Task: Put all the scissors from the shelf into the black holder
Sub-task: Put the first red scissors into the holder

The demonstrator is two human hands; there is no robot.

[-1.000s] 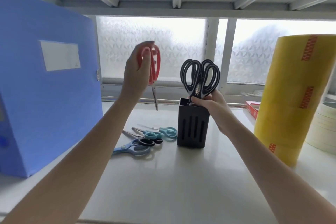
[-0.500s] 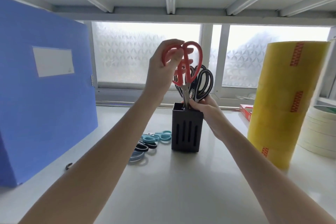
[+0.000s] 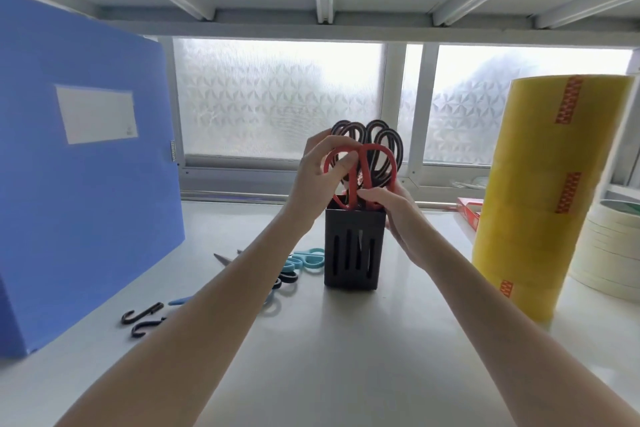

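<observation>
The black slotted holder (image 3: 353,250) stands upright mid-shelf. Black-handled scissors (image 3: 388,146) stick up from it at the back. Red-handled scissors (image 3: 375,163) stand in front of them, blades down inside the holder. My left hand (image 3: 322,177) pinches the left red handle loop. My right hand (image 3: 398,215) grips the holder's right upper edge, thumb near the red handles. Left of the holder, teal scissors (image 3: 306,260), black-handled scissors (image 3: 287,277) and light blue scissors (image 3: 272,302) lie flat, partly hidden by my left forearm.
A tall blue file box (image 3: 83,166) stands at the left. Two black hooks (image 3: 142,317) lie in front of it. A big yellow tape roll (image 3: 540,191) and a stack of white tape rolls (image 3: 609,253) stand at the right, a red box (image 3: 469,210) behind.
My left hand has brought the red scissors from the left, over the holder, and lowered them blades-first into it. My right hand stayed on the holder.
</observation>
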